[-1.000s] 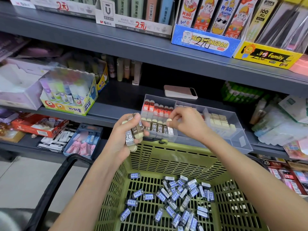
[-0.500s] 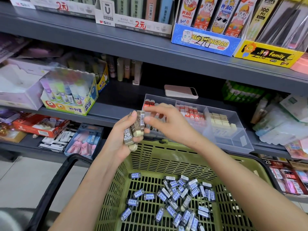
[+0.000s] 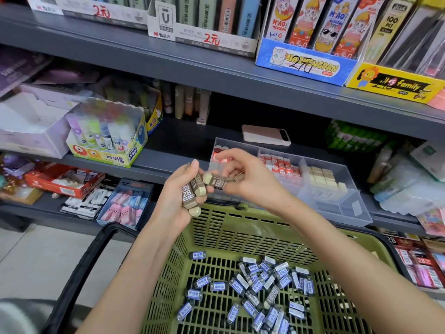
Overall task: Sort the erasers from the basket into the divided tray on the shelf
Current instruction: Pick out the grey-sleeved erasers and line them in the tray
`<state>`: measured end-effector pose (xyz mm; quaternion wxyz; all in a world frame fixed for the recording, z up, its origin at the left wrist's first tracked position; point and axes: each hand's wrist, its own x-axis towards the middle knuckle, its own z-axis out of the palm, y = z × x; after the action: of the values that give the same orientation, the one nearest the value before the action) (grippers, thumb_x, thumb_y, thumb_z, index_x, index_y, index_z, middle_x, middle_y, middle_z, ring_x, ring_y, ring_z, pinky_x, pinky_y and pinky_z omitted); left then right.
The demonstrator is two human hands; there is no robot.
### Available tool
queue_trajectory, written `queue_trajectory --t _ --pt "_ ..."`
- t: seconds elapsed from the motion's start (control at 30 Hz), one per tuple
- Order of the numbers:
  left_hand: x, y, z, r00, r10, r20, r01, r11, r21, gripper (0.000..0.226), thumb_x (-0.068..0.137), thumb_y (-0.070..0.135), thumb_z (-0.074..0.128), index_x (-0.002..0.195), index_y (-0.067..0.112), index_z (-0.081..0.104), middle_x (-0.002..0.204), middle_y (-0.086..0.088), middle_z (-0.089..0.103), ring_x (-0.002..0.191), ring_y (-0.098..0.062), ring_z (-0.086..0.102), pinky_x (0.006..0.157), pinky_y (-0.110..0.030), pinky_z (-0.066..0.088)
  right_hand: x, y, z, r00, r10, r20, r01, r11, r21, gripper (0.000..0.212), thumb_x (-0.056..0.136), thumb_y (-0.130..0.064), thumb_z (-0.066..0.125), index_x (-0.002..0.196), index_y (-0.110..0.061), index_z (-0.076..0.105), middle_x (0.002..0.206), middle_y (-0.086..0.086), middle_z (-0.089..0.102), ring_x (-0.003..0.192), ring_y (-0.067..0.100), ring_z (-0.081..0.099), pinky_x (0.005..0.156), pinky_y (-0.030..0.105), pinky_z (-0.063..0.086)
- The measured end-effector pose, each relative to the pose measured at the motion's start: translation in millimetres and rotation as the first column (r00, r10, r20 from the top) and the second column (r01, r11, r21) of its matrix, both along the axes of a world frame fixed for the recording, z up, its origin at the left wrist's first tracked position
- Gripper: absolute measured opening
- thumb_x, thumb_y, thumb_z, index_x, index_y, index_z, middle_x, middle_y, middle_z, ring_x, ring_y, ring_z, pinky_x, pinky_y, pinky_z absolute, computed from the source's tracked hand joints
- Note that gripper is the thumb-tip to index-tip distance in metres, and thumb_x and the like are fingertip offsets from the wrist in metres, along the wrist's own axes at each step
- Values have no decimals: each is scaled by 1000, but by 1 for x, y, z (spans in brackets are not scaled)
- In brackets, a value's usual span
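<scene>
- The left hand (image 3: 177,203), at the middle of the frame, has its fingers curled round a small bundle of brown 2B erasers (image 3: 189,195). It holds them upright above the far rim of the green basket (image 3: 240,233).
- The right hand (image 3: 250,182), just right of it, pinches one brown eraser (image 3: 215,181) between thumb and fingers. That eraser lies sideways and touches the bundle, so I judge it is being drawn out for placing.
- The divided tray (image 3: 356,209) stands on the shelf (image 3: 166,156) behind the hands, right of centre. Its compartments already hold rows of red-sleeved erasers (image 3: 279,165) and cream erasers (image 3: 321,177). The hands partly hide the near compartments.
- Many blue-labelled erasers (image 3: 260,285) lie loose on the basket floor in the lower middle of the frame.
- As I judge it, the sorting is partly done. The brown handful and the whole blue lot are left to place.
</scene>
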<state>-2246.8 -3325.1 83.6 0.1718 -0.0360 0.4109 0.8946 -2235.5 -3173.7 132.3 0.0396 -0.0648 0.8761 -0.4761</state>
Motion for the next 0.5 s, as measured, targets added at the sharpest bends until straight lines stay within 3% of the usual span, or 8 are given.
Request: queue_trajectory --t 0.13,0.27,0.33,0.5 --pt "-1 -1 -1 1000 9 -9 -9 1000 -22 28 76 31 62 82 5 52 69 -11 67 48 -12 56 34 -15 37 -4 0 0 996 50 -69 -40 990 132 42 72 -3 72 101 -32 65 73 -12 57 66 6 53 68 25 47" --pt "-6 -5 -2 995 86 46 -88 995 51 26 76 31 61 81 8 50 81 -10 73 50 -12 58 36 -16 39 -12 2 1 995 -87 47 95 974 -207 55 73 13 63 112 -26 64 66 -1 51 61 14 55 59 23 52" --pt "-8 -8 -3 985 150 82 -154 986 58 25 81 33 59 81 8 53 69 -6 68 48 -11 56 36 -16 39 -17 2 -2 978 -148 145 186 935 -302 56 75 15 62 120 -17 60 62 1 46 55 12 56 57 23 55" --pt "-9 -9 -4 954 238 181 -250 967 44 28 92 36 55 85 9 55 56 0 56 44 -9 51 37 -16 39 -25 -8 -16 942 -268 202 301 941 -155 42 72 4 73 106 -15 57 67 4 64 53 14 62 64 28 57"
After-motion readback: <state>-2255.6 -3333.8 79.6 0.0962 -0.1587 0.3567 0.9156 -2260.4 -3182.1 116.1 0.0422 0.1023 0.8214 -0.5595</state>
